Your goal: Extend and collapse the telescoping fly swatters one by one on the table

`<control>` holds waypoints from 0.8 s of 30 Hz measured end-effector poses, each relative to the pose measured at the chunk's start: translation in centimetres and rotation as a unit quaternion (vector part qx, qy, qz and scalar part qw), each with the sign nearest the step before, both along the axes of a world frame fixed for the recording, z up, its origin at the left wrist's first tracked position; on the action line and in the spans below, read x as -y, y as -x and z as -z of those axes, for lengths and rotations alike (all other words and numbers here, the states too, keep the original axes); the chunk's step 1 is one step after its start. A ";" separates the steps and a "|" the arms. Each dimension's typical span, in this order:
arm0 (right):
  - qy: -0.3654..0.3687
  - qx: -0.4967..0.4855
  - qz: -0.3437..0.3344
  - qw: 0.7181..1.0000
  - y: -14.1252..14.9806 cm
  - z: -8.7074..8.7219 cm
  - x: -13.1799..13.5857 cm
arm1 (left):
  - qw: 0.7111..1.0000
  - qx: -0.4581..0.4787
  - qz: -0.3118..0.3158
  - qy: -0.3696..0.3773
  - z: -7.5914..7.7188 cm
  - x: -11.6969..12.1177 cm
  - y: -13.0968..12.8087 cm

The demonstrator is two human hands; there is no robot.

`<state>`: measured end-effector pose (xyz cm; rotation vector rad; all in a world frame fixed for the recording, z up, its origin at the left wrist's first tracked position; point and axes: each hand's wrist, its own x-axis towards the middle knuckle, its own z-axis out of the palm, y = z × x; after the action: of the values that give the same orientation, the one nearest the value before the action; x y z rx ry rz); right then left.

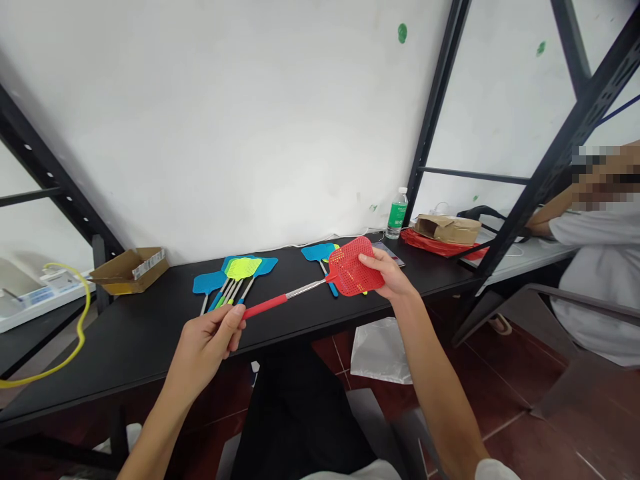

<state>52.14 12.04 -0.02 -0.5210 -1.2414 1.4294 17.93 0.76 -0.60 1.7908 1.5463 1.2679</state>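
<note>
A red fly swatter point(351, 268) with a silver telescopic shaft is held between my two hands, above the table's front edge. My left hand point(213, 335) is closed round the end of its red grip. At the other end, my right hand point(387, 272) pinches the perforated paddle, thumb on top and fingers behind it. Beyond my left hand lies a pile of blue and yellow-green fly swatters point(243, 268), their handles toward me. Behind the red paddle, partly hidden by it, are a blue fly swatter point(318, 252) and a bit of a yellow one.
On the black table point(135, 340) stand an open cardboard box point(131, 272) at left and a water bottle point(397, 215) at right. A yellow cable point(80, 327) hangs at far left. Black shelf posts point(435, 100) flank the table. A person point(595, 267) sits at right.
</note>
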 end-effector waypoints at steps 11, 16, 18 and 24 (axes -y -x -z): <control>0.017 0.015 0.024 0.999 1.4 -0.1 0.3 | 0.998 -0.055 -0.003 -0.030 -0.3 0.0 0.2; 0.037 0.029 0.036 0.998 1.4 0.1 0.3 | 0.997 -0.069 -0.010 -0.045 -0.3 0.1 0.3; 0.056 0.019 0.033 0.998 1.5 0.1 0.3 | 0.997 -0.060 -0.012 -0.041 -0.3 0.2 0.3; 0.132 -0.087 -0.014 0.987 2.0 -0.4 0.0 | 0.998 -0.064 0.021 0.003 0.4 -0.3 0.2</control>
<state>50.11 11.99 0.40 -0.5452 -0.9295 1.6373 17.75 1.10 -0.99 1.9238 1.5707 1.1471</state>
